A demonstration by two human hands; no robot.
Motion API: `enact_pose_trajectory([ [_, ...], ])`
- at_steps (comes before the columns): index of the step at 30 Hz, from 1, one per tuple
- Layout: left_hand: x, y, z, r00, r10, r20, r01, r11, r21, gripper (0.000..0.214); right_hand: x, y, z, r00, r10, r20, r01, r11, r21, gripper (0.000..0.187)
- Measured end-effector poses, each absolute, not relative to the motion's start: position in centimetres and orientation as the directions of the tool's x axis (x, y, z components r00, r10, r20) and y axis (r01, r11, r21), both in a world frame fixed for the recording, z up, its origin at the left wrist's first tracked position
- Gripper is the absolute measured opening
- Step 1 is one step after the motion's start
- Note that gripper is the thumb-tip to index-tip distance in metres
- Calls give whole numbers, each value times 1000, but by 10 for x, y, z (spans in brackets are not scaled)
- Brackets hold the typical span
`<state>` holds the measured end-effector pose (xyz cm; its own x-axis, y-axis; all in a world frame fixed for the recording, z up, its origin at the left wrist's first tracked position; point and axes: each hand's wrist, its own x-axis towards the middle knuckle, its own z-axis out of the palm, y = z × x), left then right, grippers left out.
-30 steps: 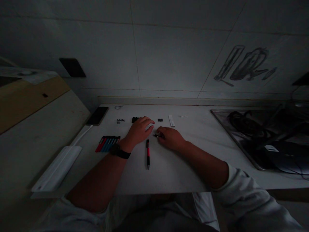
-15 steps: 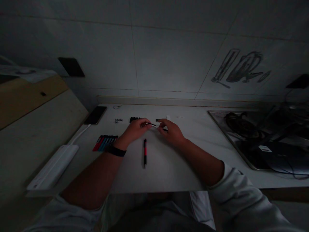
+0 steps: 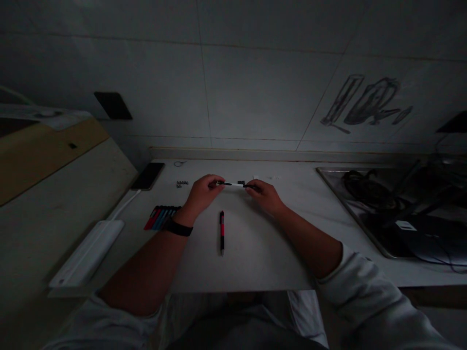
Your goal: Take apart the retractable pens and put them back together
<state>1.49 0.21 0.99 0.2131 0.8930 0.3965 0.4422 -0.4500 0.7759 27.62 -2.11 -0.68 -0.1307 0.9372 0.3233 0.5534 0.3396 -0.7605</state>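
Note:
My left hand (image 3: pixel 203 193) and my right hand (image 3: pixel 265 195) are raised a little above the white table (image 3: pixel 255 243), each pinching one end of a thin pen refill (image 3: pixel 235 184) with a white middle, held level between them. A black watch sits on my left wrist. A finished red-and-black pen (image 3: pixel 222 232) lies on the table just in front of my hands, pointing toward me. A row of red and blue pen barrels (image 3: pixel 161 217) lies to the left of my left wrist.
Small dark parts (image 3: pixel 181 183) lie at the back of the table. A black phone (image 3: pixel 148 175) and a white power strip (image 3: pixel 87 253) lie at the left. A metal sink (image 3: pixel 397 214) with cables and dark items is at the right. A tiled wall stands behind.
My hands have lifted from the table surface and moved apart slightly. The thin refill, first picked up by my right hand, is now held level by both hands.

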Motion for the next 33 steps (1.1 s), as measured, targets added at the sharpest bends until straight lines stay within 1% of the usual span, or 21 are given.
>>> enact_pose_trajectory([
  [4, 15, 2, 9, 246, 873, 421, 442, -488, 753, 19, 279, -18, -9, -119, 950, 287, 521, 306, -797, 32],
  [12, 15, 2, 7, 214, 883, 419, 423, -470, 775, 15, 279, -15, -8, -129, 965, 226, 435, 260, -862, 37],
  [17, 17, 3, 8, 208, 907, 365, 435, -420, 797, 13, 275, -16, -10, -86, 955, 284, 400, 294, -868, 28],
  [20, 16, 4, 8, 205, 913, 352, 422, -407, 810, 14, 274, -17, -11, -85, 939, 332, 378, 339, -861, 30],
  [22, 15, 4, 9, 205, 909, 363, 410, -417, 811, 14, 274, -18, -10, -78, 944, 321, 388, 325, -862, 33],
  [26, 14, 3, 11, 200, 905, 375, 403, -425, 811, 14, 276, -20, -9, -103, 955, 278, 480, 293, -827, 30],
  [28, 13, 3, 12, 194, 905, 379, 409, -426, 807, 13, 276, -20, -9, -120, 945, 303, 473, 323, -820, 26],
  [30, 13, 3, 13, 189, 904, 382, 415, -427, 804, 13, 276, -19, -10, -117, 940, 321, 445, 339, -829, 33],
  [33, 13, 2, 14, 191, 906, 377, 420, -423, 803, 12, 277, -18, -13, -120, 952, 282, 469, 304, -829, 29],
])
